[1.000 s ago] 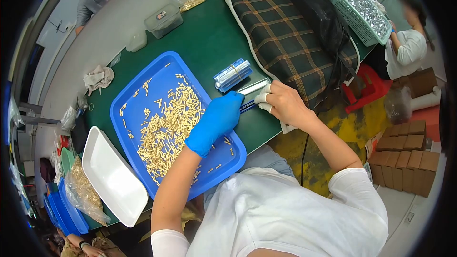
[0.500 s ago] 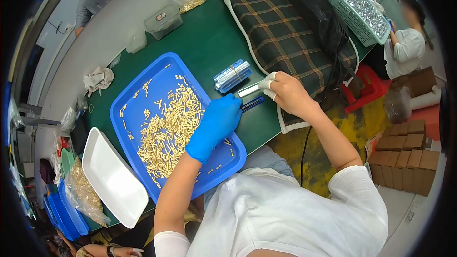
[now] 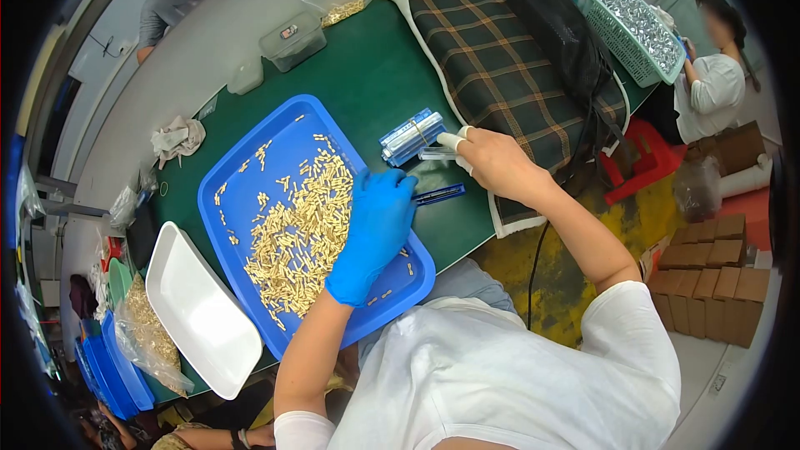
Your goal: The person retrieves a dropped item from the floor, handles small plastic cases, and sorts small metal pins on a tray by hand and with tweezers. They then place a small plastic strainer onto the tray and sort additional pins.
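My left hand, in a blue glove, is over the right side of a blue tray that holds many small brass-coloured pins. Its fingers are curled at the near end of a narrow dark blue strip, which sticks out to the right; the glove hides their grip. My right hand, with white finger cots, pinches a clear, silvery strip. That strip lies beside a banded bundle of blue and silver strips on the green table, its tip close to the bundle.
A white tray stands left of the blue one. Beyond are a lidded plastic box and a plaid cloth with a black bag. A green basket of metal parts stands at the right, near a seated person.
My right hand has moved the silvery strip up towards the bundle. My left hand has drawn back to the left, and the dark blue strip now lies lower and flatter.
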A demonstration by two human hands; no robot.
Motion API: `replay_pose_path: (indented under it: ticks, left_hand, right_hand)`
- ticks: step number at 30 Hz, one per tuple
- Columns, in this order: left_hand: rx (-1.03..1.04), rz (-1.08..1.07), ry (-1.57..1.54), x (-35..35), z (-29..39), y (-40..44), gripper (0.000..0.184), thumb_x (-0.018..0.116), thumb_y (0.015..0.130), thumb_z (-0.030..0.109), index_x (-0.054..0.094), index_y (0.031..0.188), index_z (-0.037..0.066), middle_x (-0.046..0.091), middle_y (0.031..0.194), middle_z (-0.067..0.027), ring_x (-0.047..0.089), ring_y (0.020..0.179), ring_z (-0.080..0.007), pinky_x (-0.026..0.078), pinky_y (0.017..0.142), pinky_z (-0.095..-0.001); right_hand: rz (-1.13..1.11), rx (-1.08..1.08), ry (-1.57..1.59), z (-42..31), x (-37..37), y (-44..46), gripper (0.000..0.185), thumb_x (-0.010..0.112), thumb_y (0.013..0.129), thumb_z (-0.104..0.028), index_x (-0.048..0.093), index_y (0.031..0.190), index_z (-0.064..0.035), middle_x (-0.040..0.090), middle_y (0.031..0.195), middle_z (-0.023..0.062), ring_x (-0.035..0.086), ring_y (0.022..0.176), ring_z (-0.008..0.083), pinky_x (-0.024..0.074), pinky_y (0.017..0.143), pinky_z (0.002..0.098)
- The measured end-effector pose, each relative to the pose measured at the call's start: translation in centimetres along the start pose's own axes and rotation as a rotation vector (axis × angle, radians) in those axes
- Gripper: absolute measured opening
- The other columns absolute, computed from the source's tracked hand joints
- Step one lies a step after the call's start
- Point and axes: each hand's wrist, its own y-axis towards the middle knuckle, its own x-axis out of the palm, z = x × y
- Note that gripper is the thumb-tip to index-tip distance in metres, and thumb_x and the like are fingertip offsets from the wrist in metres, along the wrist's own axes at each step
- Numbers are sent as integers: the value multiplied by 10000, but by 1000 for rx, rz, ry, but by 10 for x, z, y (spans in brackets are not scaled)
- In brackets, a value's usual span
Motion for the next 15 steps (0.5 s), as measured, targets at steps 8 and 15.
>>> replay_pose_path:
  ticks: [8,15]
  left_hand:
    - [-144,67,-15,-8,-3,-9,297,628,781,115,587,1068,50,535,1153,-118,505,1085,-300,253,1042,-490]
    - [-191,64,-90,-10,-4,-16,301,621,791,119,591,1086,68,518,1191,-110,463,1157,-287,213,1061,-511]
  right_hand:
    - [62,0,489,-16,13,-21,368,600,822,-114,561,1183,-50,532,989,125,517,898,297,430,804,376]
    - [124,-263,170,-20,30,-16,347,634,804,-172,599,1131,-59,541,1002,106,484,965,275,393,853,359]
